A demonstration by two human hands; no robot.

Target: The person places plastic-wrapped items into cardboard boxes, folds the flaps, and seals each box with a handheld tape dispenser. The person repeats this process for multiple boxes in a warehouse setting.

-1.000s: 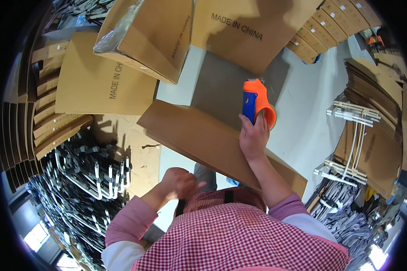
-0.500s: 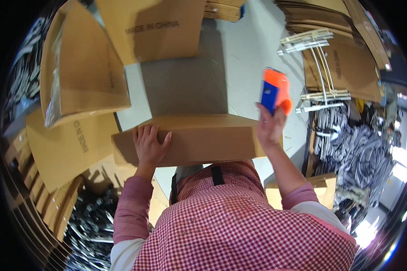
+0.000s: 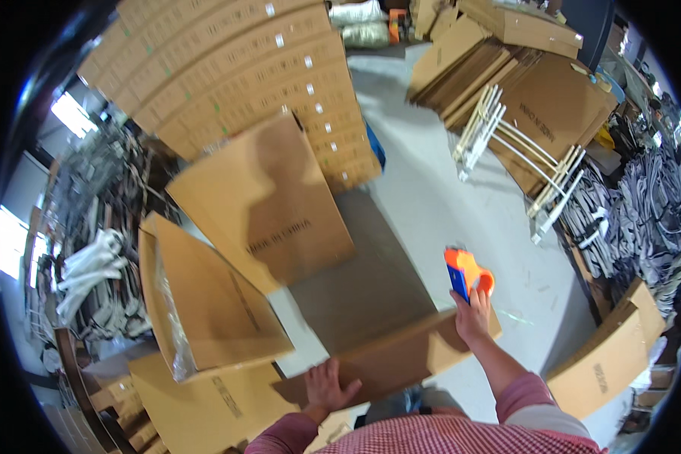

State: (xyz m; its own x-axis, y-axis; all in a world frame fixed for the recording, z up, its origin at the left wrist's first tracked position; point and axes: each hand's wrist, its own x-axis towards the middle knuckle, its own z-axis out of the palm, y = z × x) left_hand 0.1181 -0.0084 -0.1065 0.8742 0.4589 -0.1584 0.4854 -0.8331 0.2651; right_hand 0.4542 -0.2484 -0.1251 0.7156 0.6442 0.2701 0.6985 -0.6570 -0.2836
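My left hand (image 3: 329,388) rests on the upper edge of a brown cardboard box (image 3: 401,360) in front of my body, its fingers stretched out and the thumb apart. Around an orange and blue tape dispenser (image 3: 464,266) my right hand (image 3: 473,318) is closed, just above the box's right end. The dispenser's orange ring points to the right. My body and arms hide the box's near lower side.
Beyond stand a large carton (image 3: 272,204), an open carton with plastic film (image 3: 219,303) and a tall stack of boxes (image 3: 227,68). White metal frames (image 3: 533,155) lean on flat cardboard at right. Grey fabric bundles (image 3: 628,219) lie farther right.
The view has tilted up and turned, bringing the box stack into sight. My left hand stays on the box; my right hand still holds the tape dispenser near the box's right end.
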